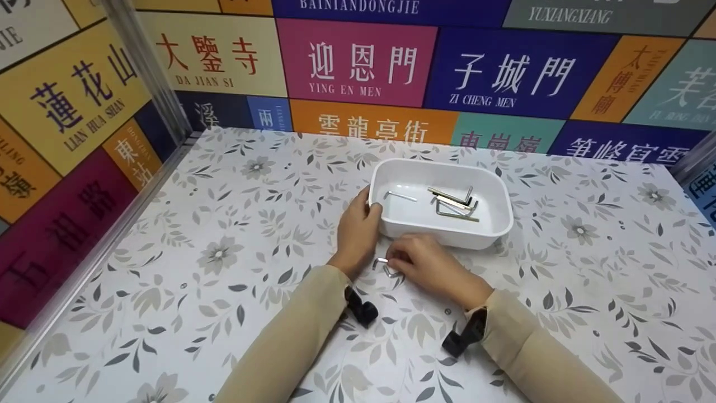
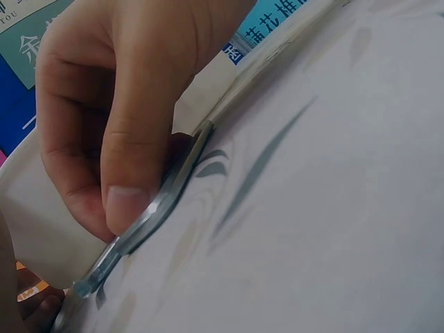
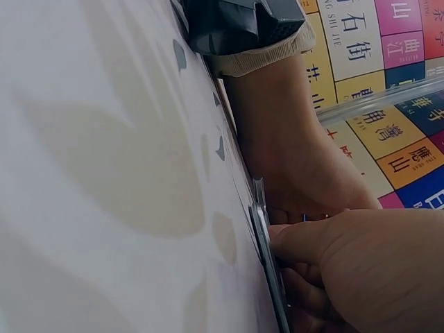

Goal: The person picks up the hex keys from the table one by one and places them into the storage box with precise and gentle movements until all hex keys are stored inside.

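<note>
A white plastic tray (image 1: pixel 447 232) stands on the table, with several L-shaped hex keys (image 1: pixel 456 204) bunched in its right half and a single silver hex key (image 1: pixel 403 196) at its left. My left hand (image 1: pixel 358 232) holds the tray's left end, thumb near the front corner; its fingers are partly hidden. In front of the tray, my right hand (image 1: pixel 428 266) pinches a silver hex key (image 2: pixel 146 225) low at the tabletop. More than one bent key end shows beside these fingertips in the head view, partly overlapping.
The table (image 1: pixel 268 224) wears a white cloth printed with grey leaves and flowers. Coloured panels with Chinese lettering (image 1: pixel 358 61) rise behind it and on the left. A black wrist camera (image 1: pixel 361 307) sits on the left sleeve, another camera (image 1: pixel 464 334) on the right.
</note>
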{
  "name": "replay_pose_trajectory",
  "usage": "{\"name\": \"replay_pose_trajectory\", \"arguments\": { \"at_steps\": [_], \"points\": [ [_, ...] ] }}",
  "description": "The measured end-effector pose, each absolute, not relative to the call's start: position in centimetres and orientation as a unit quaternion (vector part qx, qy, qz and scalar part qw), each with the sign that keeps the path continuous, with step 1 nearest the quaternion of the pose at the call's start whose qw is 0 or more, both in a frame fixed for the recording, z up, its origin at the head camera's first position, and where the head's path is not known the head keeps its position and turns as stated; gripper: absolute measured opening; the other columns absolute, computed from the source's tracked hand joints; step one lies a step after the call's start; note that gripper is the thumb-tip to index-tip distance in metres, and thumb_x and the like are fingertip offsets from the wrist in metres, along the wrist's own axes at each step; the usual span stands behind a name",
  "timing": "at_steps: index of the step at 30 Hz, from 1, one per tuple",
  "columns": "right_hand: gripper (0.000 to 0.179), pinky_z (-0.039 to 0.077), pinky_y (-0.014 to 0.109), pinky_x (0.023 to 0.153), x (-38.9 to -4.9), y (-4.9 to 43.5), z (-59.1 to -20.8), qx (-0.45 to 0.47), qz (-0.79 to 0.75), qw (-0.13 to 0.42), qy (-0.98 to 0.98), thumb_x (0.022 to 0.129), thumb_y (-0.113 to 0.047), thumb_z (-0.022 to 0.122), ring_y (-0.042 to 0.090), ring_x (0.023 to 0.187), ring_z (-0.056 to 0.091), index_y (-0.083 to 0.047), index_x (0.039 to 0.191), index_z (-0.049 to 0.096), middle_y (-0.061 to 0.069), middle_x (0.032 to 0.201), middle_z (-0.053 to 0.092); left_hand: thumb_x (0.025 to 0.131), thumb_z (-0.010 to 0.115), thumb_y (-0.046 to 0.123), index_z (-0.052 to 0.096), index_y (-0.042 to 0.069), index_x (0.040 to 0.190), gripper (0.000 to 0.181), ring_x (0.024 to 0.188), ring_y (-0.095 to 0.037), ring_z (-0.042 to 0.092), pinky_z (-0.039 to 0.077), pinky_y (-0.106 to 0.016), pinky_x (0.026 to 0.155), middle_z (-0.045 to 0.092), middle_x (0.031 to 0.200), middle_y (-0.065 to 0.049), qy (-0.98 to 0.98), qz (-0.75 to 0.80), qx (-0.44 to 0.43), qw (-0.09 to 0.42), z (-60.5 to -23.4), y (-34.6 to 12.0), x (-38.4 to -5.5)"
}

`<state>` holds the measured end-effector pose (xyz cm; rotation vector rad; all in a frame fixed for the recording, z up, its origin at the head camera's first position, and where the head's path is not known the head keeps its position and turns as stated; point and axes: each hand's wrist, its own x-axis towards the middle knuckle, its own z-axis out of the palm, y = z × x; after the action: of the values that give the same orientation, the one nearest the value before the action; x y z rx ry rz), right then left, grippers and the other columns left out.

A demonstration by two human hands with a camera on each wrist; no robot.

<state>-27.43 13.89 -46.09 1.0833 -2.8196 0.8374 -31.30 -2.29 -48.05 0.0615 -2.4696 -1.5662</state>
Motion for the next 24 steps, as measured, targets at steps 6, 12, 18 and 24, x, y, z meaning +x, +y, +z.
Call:
{"name": "replay_pose_trajectory", "arguments": {
  "at_steps": [6,12,18,24],
  "points": [
    [0.007,0.056,0.03,0.076,-27.41,13.86,-46.12,0.346,0.269,0.005,-0.899,0.089,-0.015,0.074,0.012,0.079,0.065,-0.01,0.093,0.076,0.002,0.089,0.072,0.097,0.043,0.031,0.049,0.021,0.151,0.055,0.132,-0.019,0.057,0.044,-0.039,0.113,0.061,0.143,-0.003,-0.841,-0.53,0.019,0.112,-48.14,-2.32,-31.27],
    [0.008,0.056,0.028,0.075,-27.39,13.91,-46.1,0.331,0.274,-0.01,-0.903,0.089,-0.016,0.074,0.01,0.079,0.064,-0.011,0.095,0.076,0.001,0.09,0.072,0.097,0.043,0.033,0.048,0.022,0.151,0.055,0.131,-0.019,0.057,0.045,-0.039,0.112,0.061,0.143,-0.003,-0.843,-0.527,0.019,0.109,-48.11,-2.33,-31.29],
    [0.008,0.055,0.026,0.072,-27.29,13.91,-46.12,0.326,0.278,-0.014,-0.903,0.089,-0.016,0.073,0.009,0.077,0.062,-0.011,0.095,0.076,0.001,0.089,0.071,0.098,0.043,0.031,0.047,0.021,0.152,0.055,0.132,-0.02,0.057,0.044,-0.039,0.113,0.061,0.144,-0.004,-0.842,-0.529,0.019,0.103,-48.11,-2.29,-31.28],
    [0.008,0.054,0.024,0.07,-27.35,13.85,-46.18,0.326,0.282,-0.016,-0.902,0.09,-0.016,0.073,0.008,0.075,0.061,-0.01,0.095,0.076,0.001,0.088,0.071,0.099,0.045,0.029,0.047,0.022,0.152,0.054,0.132,-0.018,0.056,0.044,-0.038,0.113,0.06,0.144,-0.003,-0.841,-0.529,0.018,0.107,-48.07,-2.33,-31.3]
  ]
}}
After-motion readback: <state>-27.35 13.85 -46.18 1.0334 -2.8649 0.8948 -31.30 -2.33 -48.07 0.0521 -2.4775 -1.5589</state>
